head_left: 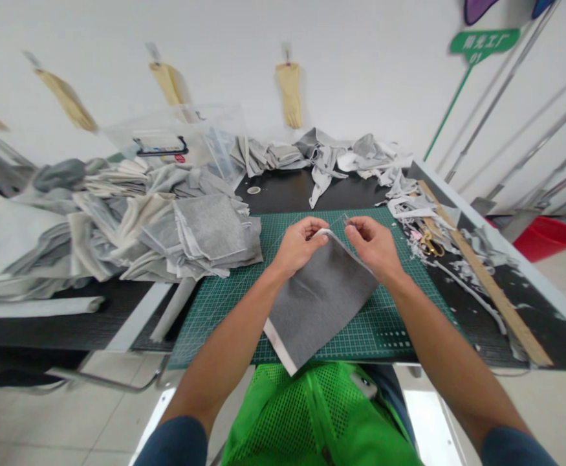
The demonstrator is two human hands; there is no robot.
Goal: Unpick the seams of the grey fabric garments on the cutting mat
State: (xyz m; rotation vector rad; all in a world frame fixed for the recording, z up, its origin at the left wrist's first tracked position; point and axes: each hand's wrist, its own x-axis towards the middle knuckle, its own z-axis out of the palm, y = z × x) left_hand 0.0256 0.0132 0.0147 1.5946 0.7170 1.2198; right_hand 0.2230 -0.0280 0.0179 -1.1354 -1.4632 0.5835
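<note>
My left hand (302, 246) pinches the top corner of a grey piece of cloth (319, 301), which has a pale strip along its lower left edge. The cloth hangs at a slant over a green cutting mat (273, 272). Just to the right, beside the cloth's upper right edge, is my right hand (372, 246), its thumb and fingers pressed together. A fine wispy thread (345, 219) shows at those fingertips, though its exact shape is hard to make out.
Grey cloth pieces (209, 223) are piled left, near a clear plastic box (180, 139). More scraps (321, 158) line the back. At right lie gold-handled scissors (429, 244) and a wooden ruler (486, 278). A red bucket (549, 239) stands beyond the table.
</note>
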